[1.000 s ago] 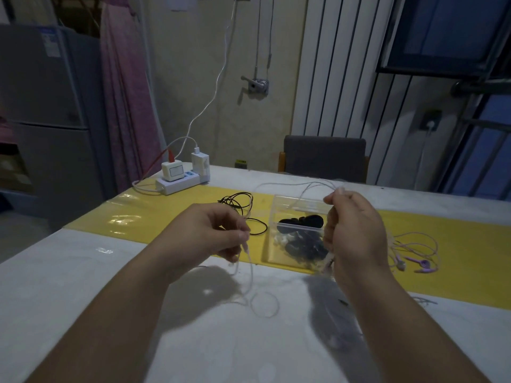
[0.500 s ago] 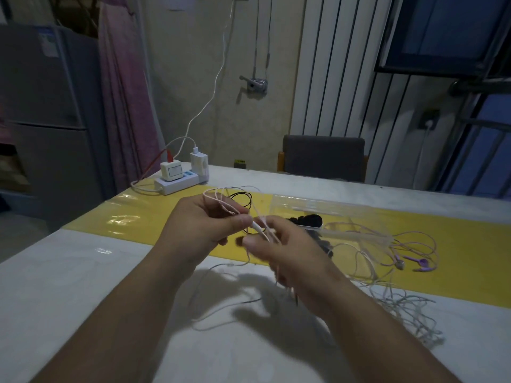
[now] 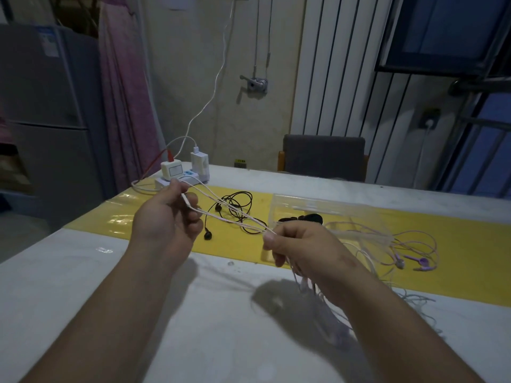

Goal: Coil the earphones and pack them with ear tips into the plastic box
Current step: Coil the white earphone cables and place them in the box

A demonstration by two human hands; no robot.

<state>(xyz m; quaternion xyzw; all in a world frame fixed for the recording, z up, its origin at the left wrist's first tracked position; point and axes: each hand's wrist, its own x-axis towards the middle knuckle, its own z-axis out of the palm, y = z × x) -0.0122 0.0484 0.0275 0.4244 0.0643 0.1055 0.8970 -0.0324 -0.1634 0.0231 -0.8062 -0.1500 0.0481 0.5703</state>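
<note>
A white earphone cable (image 3: 229, 217) is stretched in several strands between my two hands above the table. My left hand (image 3: 166, 225) grips one end of the loops, and my right hand (image 3: 298, 252) pinches the other end, with loose cable hanging below it. Behind my right hand stands the clear plastic box (image 3: 326, 208), with dark ear tips (image 3: 309, 218) inside. Black earphones (image 3: 235, 211) lie tangled on the yellow mat between my hands. Purple earphones (image 3: 414, 261) lie to the right of the box.
A white power strip with chargers (image 3: 185, 172) sits at the table's far left corner, its cables running up the wall. A grey chair (image 3: 323, 156) stands behind the table. The yellow mat (image 3: 456, 244) crosses the white table (image 3: 138, 313).
My hands met at the centre, then drew apart. The left hand now sits higher and to the left, the right lower, and the white cable is pulled taut in loops between them.
</note>
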